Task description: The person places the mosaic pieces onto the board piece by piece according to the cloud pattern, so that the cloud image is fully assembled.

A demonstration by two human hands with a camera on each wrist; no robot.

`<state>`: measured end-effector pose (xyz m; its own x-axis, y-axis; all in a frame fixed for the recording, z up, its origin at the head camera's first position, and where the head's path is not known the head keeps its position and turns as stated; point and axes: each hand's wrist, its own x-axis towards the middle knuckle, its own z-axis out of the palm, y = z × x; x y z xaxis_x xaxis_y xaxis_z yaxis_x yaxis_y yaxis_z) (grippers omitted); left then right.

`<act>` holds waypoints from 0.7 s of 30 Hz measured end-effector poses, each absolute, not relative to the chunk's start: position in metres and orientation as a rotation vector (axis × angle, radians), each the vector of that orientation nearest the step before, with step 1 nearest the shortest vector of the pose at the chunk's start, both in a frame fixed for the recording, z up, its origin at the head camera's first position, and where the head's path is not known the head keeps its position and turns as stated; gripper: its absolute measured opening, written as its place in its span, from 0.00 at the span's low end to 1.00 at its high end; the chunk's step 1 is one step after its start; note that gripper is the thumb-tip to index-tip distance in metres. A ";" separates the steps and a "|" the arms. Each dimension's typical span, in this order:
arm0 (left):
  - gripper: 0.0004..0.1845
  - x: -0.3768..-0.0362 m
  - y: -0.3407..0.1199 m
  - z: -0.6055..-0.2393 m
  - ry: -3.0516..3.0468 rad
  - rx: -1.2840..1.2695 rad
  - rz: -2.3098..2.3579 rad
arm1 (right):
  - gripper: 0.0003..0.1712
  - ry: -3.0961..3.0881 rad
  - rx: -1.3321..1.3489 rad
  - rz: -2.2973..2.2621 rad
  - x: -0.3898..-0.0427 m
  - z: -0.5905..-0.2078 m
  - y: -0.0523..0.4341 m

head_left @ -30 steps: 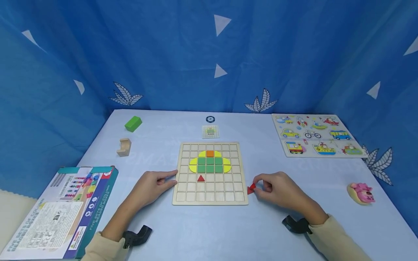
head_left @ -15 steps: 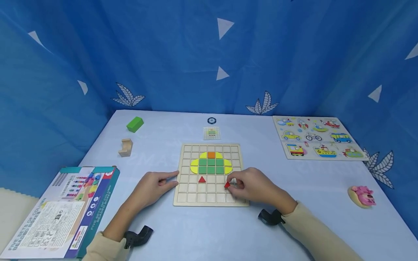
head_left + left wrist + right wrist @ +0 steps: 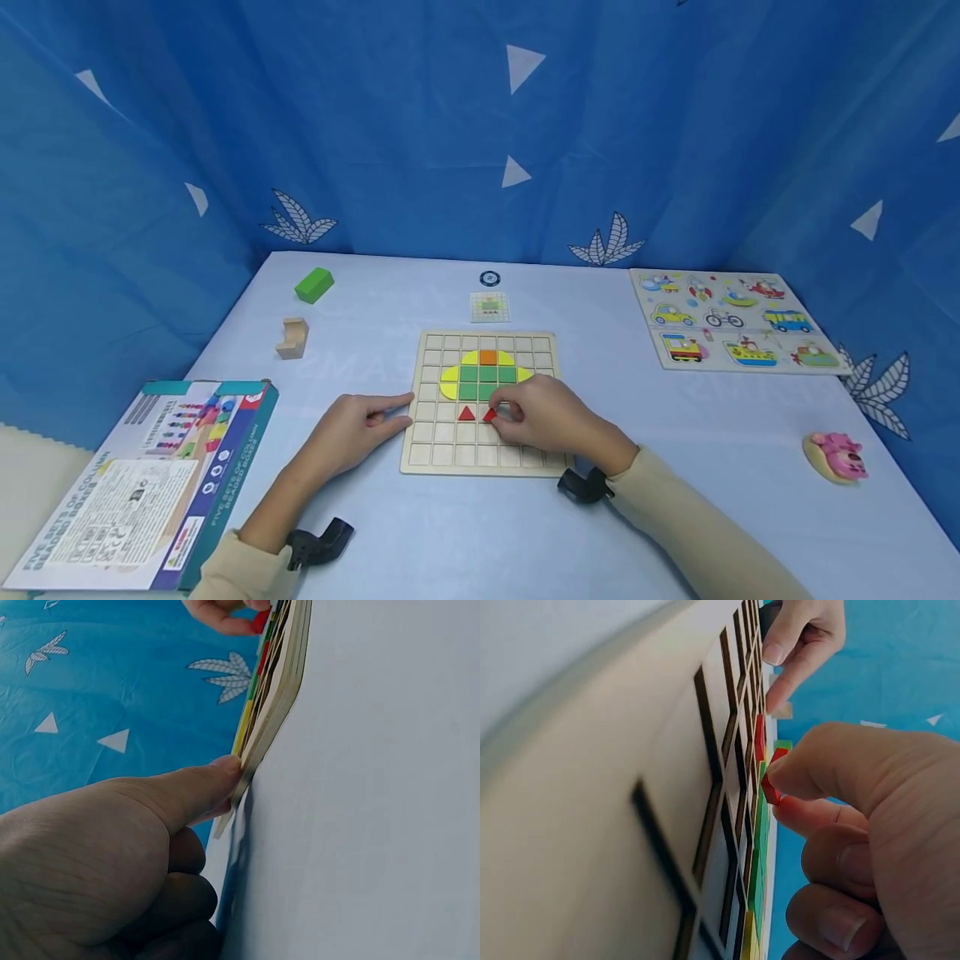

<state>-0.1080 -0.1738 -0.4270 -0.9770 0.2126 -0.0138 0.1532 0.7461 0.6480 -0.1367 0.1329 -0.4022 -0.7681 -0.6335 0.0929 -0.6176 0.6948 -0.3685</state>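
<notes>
A square wooden grid board [image 3: 422,454] lies mid-table, bearing green square tiles [image 3: 477,382], yellow rounded tiles [image 3: 449,383] and an orange tile [image 3: 488,357]. One red triangle tile [image 3: 467,413] sits in a cell below the green ones. My right hand [image 3: 547,417] pinches another red triangle tile [image 3: 770,787] between thumb and index finger, just above the cell to its right. My left hand [image 3: 348,427] touches the board's left edge with thumb and index fingertips; its other fingers [image 3: 184,900] are bent under, in the left wrist view. My right hand covers part of the board's right side.
Behind the board lie a small pattern card [image 3: 490,307] and a dark round disc [image 3: 490,278]. A vehicle puzzle board [image 3: 738,321] is at back right, a pink figurine [image 3: 836,458] at right. A green block [image 3: 314,285], wooden piece [image 3: 292,338] and box [image 3: 142,487] stand left.
My right hand has carried the red triangle tile leftward, from beside the board's right edge to over the cell beside the first triangle. My left hand stays at the left edge.
</notes>
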 end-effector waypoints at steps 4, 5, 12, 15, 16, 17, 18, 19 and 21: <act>0.22 -0.108 -0.173 -0.427 2.849 0.300 1.048 | 0.08 2.857 -1.046 -0.605 -0.140 -0.405 0.130; 0.22 -0.108 -0.173 -0.427 2.847 0.301 1.051 | 0.08 2.856 -1.041 -0.608 -0.140 -0.406 0.129; 0.22 -0.108 -0.173 -0.427 2.850 0.304 1.051 | 0.09 2.837 -1.005 -0.629 -0.142 -0.408 0.128; 0.22 -0.108 -0.173 -0.428 2.852 0.304 1.050 | 0.10 2.824 -0.997 -0.624 -0.142 -0.408 0.128; 0.22 -0.108 -0.173 -0.428 2.852 0.303 1.049 | 0.10 2.819 -0.998 -0.627 -0.142 -0.407 0.128; 0.22 -0.108 -0.173 -0.428 2.853 0.302 1.051 | 0.10 2.814 -0.996 -0.631 -0.141 -0.407 0.129; 0.22 -0.108 -0.173 -0.428 2.855 0.303 1.052 | 0.10 2.810 -0.997 -0.637 -0.141 -0.406 0.129; 0.22 -0.108 -0.173 -0.428 2.856 0.303 1.052 | 0.10 2.808 -1.000 -0.641 -0.141 -0.405 0.130; 0.22 -0.108 -0.173 -0.428 2.856 0.302 1.055 | 0.11 2.803 -0.989 -0.658 -0.139 -0.403 0.134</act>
<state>-0.1084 -0.1733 -0.4277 -0.9772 0.2124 -0.0084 0.1559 0.7431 0.6507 -0.1386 0.1341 -0.4028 -0.7846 -0.6179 0.0509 -0.5760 0.6960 -0.4287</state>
